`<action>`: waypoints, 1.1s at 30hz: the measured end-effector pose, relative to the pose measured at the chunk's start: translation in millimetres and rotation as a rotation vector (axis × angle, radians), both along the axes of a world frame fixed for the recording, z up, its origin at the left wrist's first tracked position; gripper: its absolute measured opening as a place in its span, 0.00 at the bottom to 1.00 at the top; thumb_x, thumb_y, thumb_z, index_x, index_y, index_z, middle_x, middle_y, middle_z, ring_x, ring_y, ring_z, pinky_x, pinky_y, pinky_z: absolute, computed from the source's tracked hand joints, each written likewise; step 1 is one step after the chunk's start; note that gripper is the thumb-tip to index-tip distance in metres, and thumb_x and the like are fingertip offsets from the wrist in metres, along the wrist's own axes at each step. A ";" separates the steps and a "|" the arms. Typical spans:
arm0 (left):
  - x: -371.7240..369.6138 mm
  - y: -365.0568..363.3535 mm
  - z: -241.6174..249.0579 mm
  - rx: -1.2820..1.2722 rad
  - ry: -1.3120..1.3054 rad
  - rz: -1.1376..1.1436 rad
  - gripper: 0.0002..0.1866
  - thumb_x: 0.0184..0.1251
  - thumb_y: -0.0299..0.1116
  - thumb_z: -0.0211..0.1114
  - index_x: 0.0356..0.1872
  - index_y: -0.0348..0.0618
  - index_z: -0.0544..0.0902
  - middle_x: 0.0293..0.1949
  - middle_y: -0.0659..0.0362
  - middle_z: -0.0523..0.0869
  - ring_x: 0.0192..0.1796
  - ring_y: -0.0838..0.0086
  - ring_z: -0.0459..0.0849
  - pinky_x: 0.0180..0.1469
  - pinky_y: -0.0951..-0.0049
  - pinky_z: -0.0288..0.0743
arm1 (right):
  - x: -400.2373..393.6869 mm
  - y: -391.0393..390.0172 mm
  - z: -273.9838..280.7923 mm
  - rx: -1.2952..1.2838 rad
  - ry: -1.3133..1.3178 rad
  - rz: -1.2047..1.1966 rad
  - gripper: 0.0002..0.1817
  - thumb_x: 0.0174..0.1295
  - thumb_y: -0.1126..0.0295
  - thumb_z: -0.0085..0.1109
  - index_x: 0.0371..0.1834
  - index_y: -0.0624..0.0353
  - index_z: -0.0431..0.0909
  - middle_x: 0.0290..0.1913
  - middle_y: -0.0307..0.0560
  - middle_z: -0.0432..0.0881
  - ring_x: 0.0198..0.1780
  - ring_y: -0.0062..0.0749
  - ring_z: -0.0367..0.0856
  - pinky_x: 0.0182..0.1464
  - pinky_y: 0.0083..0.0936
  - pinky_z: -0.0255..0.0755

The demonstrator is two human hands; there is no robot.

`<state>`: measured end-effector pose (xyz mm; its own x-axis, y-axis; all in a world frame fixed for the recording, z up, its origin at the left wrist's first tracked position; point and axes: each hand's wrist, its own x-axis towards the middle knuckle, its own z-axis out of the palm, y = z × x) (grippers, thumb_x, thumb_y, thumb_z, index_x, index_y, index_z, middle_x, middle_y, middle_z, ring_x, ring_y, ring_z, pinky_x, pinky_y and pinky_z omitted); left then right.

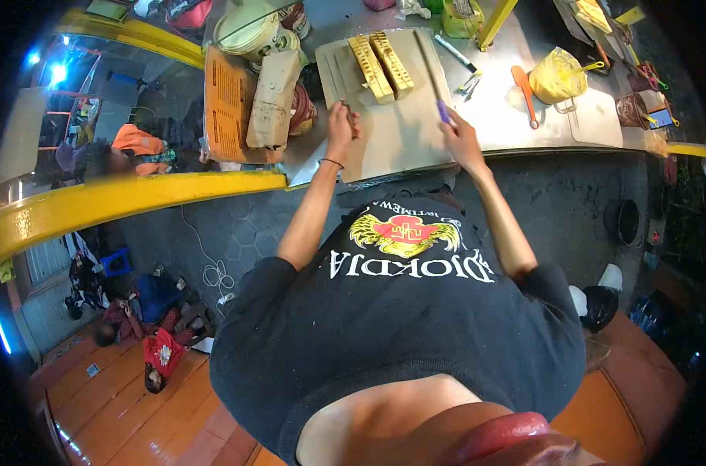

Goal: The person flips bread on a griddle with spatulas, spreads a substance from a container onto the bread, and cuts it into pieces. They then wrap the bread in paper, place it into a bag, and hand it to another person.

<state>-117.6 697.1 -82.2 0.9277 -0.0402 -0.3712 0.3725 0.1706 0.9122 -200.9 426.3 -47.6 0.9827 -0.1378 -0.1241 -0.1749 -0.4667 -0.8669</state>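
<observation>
Two long yellow blocks [380, 68] with ridged tops lie side by side on a large board [399, 128]. At the board's left part, my left hand [342, 128] has its fingers curled round something dark that I cannot make out. My right hand [461, 140] grips the purple handle [444, 111] of a knife at the board's right edge; its long thin blade points away, up along that edge. Neither hand touches the yellow blocks.
Left of the board stand a paper-wrapped package [273, 101], an orange carton [226, 105] and buckets [248, 35]. To the right lie a marker [455, 53], an orange spatula [525, 95] and a yellow tub [556, 76]. A yellow rail [135, 198] runs at left; people sit below it.
</observation>
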 end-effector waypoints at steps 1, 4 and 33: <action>-5.7 -14.4 -5.1 0.086 -0.075 -0.012 0.16 0.79 0.42 0.45 0.56 0.45 0.74 0.28 0.59 0.79 0.20 0.75 0.74 0.18 0.71 0.67 | 17.0 12.4 -9.8 -0.096 -0.080 0.021 0.25 0.64 0.63 0.54 0.66 0.55 0.72 0.27 0.58 0.83 0.27 0.43 0.83 0.34 0.36 0.73; -4.0 -27.5 -15.4 0.491 -0.378 -0.121 0.14 0.77 0.37 0.47 0.51 0.40 0.73 0.29 0.47 0.81 0.25 0.54 0.79 0.26 0.55 0.73 | 12.7 60.1 7.3 -0.325 -0.147 0.180 0.27 0.62 0.63 0.55 0.65 0.58 0.72 0.27 0.63 0.82 0.26 0.51 0.83 0.35 0.40 0.76; -87.4 -43.5 34.9 0.115 0.052 0.128 0.24 0.80 0.47 0.43 0.72 0.55 0.64 0.19 0.61 0.74 0.10 0.79 0.67 0.10 0.76 0.61 | -15.3 -68.8 67.7 0.131 0.137 0.269 0.25 0.63 0.70 0.55 0.66 0.56 0.72 0.24 0.49 0.80 0.27 0.31 0.80 0.33 0.33 0.73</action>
<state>-205.0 653.6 -47.3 0.9020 0.1226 -0.4139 0.4012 0.1157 0.9087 -216.2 357.5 20.1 0.9546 0.1505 -0.2569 -0.1794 -0.3977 -0.8998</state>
